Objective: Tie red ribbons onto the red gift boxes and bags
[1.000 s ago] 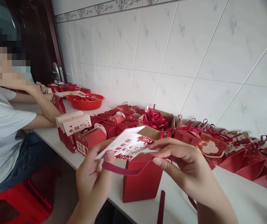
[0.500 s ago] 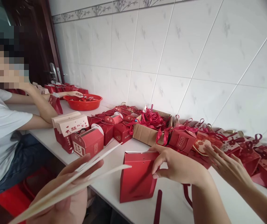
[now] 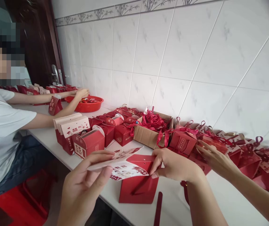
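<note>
A folded white card (image 3: 125, 169) with red printing is pinched between the thumb and fingers of my left hand (image 3: 84, 182). Its two leaves stand apart and reach in front of the upper part of a plain red paper box (image 3: 136, 191), hiding some of it. Whether the card touches the box I cannot tell. The box stands upright at the table's front edge. My right hand (image 3: 174, 164) is closed on its upper right edge, thumb on the near face. On the table beside the box lies a dark red strip (image 3: 158, 207).
A co-worker's hand (image 3: 214, 157) touches red boxes at right. Finished-looking boxes (image 3: 247, 160) line the wall. A cardboard box (image 3: 146, 138) holds red ribbons. Red boxes (image 3: 89, 141) stand left. Another person reaches into a red basin (image 3: 89, 105). A red stool (image 3: 23, 201) is lower left.
My left hand has turned and brought the card rightward to the box top, its printed side now showing. My right hand stays on the box. The co-workers' hands have shifted.
</note>
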`<state>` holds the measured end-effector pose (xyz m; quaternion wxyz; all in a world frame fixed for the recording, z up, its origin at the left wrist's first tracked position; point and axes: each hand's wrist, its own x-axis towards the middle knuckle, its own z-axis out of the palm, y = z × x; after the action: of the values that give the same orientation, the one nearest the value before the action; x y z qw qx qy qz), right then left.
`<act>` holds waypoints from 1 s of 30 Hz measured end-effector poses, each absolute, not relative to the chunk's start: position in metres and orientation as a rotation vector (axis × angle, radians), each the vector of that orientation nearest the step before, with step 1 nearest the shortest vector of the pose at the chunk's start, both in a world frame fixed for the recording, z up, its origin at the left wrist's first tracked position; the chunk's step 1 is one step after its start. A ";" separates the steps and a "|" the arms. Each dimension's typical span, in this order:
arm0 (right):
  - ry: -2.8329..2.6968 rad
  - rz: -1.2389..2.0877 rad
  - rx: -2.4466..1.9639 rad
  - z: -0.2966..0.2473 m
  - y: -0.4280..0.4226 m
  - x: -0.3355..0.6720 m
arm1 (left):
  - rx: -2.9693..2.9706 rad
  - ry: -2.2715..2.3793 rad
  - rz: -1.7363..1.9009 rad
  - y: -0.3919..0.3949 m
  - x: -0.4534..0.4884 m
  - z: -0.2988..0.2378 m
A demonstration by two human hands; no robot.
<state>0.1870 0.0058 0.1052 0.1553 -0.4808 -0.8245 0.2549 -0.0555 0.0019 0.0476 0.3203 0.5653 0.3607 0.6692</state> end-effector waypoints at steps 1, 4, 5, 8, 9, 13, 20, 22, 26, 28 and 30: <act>-2.360 0.742 -1.403 0.104 0.006 0.187 | 1.534 0.939 1.717 0.001 -0.055 0.051; -2.357 0.775 -1.449 0.100 0.010 0.188 | 1.785 0.892 1.613 0.005 -0.049 0.058; -2.349 0.793 -1.449 0.098 0.011 0.189 | 1.898 0.879 1.584 0.009 -0.046 0.059; -2.338 0.842 -1.402 0.096 0.014 0.189 | 2.128 0.837 1.425 0.023 -0.033 0.057; -2.337 0.849 -1.398 0.096 0.014 0.189 | 2.146 0.831 1.342 0.028 -0.029 0.054; -2.349 0.823 -1.448 0.100 0.012 0.192 | 2.046 0.822 1.073 0.038 -0.019 0.037; -2.278 0.742 -1.538 0.108 0.002 0.210 | 2.004 0.844 1.189 0.044 -0.013 0.013; -2.237 0.724 -1.592 0.111 -0.003 0.213 | 1.961 0.835 1.151 0.045 -0.012 0.012; -2.247 0.735 -1.563 0.117 -0.013 0.214 | 1.823 0.846 1.116 0.042 -0.010 0.011; -2.235 0.744 -1.537 0.118 -0.016 0.213 | 1.753 0.835 1.153 0.038 -0.008 0.009; -2.218 0.792 -1.532 0.116 -0.016 0.211 | 1.705 0.800 1.204 0.034 -0.006 0.006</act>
<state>0.2112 -0.0164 0.1157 0.1654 -0.5377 -0.7787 0.2779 -0.0061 0.0341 0.0057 0.4377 0.6857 0.3218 0.4844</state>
